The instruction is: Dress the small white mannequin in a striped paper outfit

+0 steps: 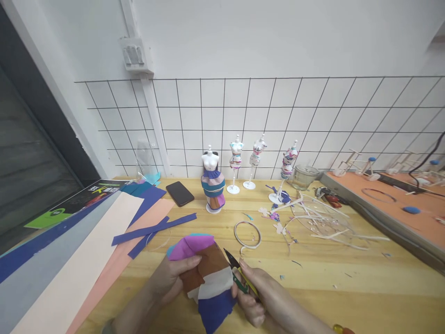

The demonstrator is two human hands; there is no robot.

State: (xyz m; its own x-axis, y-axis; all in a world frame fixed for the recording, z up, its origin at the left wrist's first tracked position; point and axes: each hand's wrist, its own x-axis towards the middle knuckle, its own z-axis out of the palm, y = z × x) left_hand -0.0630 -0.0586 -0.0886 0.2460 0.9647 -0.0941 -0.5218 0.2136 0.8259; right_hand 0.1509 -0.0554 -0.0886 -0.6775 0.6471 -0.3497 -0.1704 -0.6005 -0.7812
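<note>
My left hand (177, 271) pinches a striped piece of soft crepe paper or cloth (213, 262), thumb on top. Its bands are purple, brown, pale grey and dark blue, with light blue at the far edge. My right hand (259, 287) grips small thread snips (239, 273) with yellow and green handles and dark blades. The blades are parted, and one edge of the striped piece lies by them. Behind my hands, a white mini dress form (210, 162) wears a banded skirt in blue, pink and teal.
Three patterned mini dress forms (236, 155) stand along the back. A black phone (180, 193), coloured sheets (90, 250) and blue strips (153, 229) lie left. A wire coil (247, 234), tangled cords (316, 215) and a glass bowl (305, 177) are right, beside an orange-topped board (392, 204).
</note>
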